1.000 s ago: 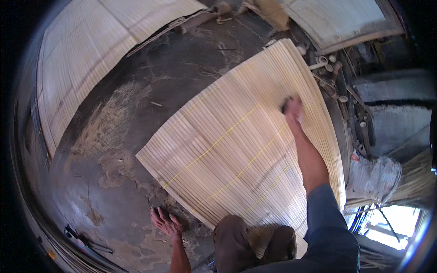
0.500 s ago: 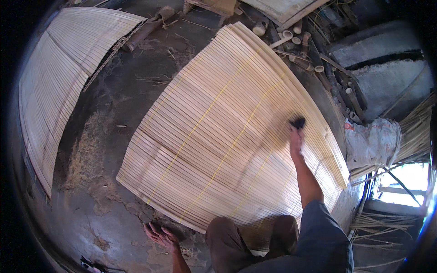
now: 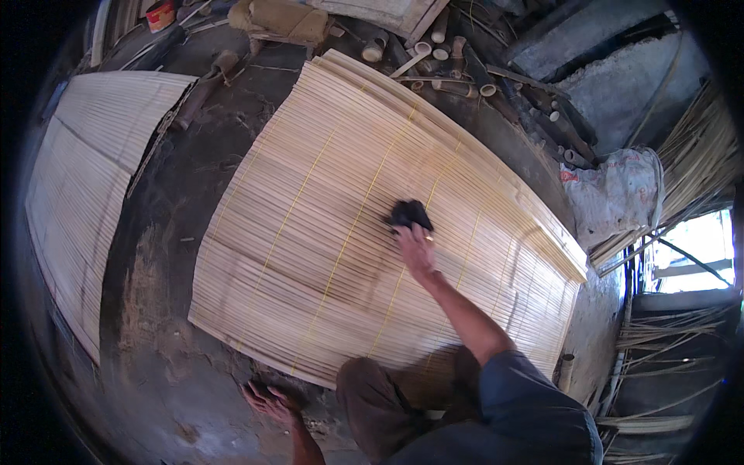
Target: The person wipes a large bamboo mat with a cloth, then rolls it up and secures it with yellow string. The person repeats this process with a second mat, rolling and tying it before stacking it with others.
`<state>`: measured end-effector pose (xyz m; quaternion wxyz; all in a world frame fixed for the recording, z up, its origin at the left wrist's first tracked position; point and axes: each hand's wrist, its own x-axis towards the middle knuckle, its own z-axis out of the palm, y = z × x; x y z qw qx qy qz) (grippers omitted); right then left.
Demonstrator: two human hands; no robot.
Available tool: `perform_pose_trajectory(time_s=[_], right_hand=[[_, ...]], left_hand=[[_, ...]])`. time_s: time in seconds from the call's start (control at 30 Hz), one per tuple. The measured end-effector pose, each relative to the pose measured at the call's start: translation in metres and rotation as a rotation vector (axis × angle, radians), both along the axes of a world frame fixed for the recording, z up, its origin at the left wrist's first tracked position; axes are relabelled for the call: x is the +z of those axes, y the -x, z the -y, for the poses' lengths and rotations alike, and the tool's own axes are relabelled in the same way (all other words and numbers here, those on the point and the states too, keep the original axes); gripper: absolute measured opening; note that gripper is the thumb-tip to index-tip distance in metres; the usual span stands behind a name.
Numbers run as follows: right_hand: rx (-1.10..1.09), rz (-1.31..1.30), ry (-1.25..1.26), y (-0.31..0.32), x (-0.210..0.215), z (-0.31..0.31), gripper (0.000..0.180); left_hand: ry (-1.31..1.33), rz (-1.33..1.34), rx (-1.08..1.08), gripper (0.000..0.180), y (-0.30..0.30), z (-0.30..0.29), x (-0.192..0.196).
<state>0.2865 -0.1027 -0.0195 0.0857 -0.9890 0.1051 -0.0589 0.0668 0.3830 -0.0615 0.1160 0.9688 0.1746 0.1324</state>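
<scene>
Wad (image 3: 411,214), black: outline blurred, partly hidden by right hand (image 3: 417,246); material too unclear to tell. Mat (image 3: 333,221): near edge partly hidden behind knee (image 3: 366,391). Left forearm (image 3: 305,445): cut off by lower edge. Board (image 3: 380,14): cut off by upper edge.

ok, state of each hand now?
Left hand: open, nothing visibly held.
Right hand: closed on a black cloth-like wad, at the slatted mat.

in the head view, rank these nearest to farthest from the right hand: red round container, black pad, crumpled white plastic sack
1. Black pad: at the right hand, over the pale slatted mat.
2. Crumpled white plastic sack: off to the right, past the mat's edge.
3. Red round container: far off, at the upper left.
</scene>
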Motion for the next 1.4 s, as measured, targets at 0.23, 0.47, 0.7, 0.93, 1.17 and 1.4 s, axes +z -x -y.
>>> perform_pose_trajectory(time_s=[0.23,0.47,0.7,0.93,1.17,1.4], right_hand=[[-0.75,-0.273,-0.048,0.245,0.062,0.204,0.026],[-0.763,-0.255,0.046,0.415,0.123,0.228,0.033],[-0.607,-0.184,0.003,0.358,0.091,0.275,0.052],[-0.642,-0.177,0.045,0.172,0.099,0.367,0.069],[-0.398,-0.365,0.245,0.142,0.069,0.422,0.051],[-0.219,-0.359,0.317,0.182,0.064,0.415,0.037]], left_hand=[[0.046,0.004,0.026,0.053,0.006,0.001,-0.001],[0.02,0.069,0.014,0.056,0.008,-0.004,-0.018],[-0.052,-0.092,0.025,0.059,0.014,-0.02,-0.043],[-0.186,-0.5,-0.142,0.059,0.028,-0.044,-0.021],[0.082,-0.594,-0.037,0.044,0.115,0.016,0.059],[0.283,-0.461,-0.026,0.038,0.111,0.071,0.07]])
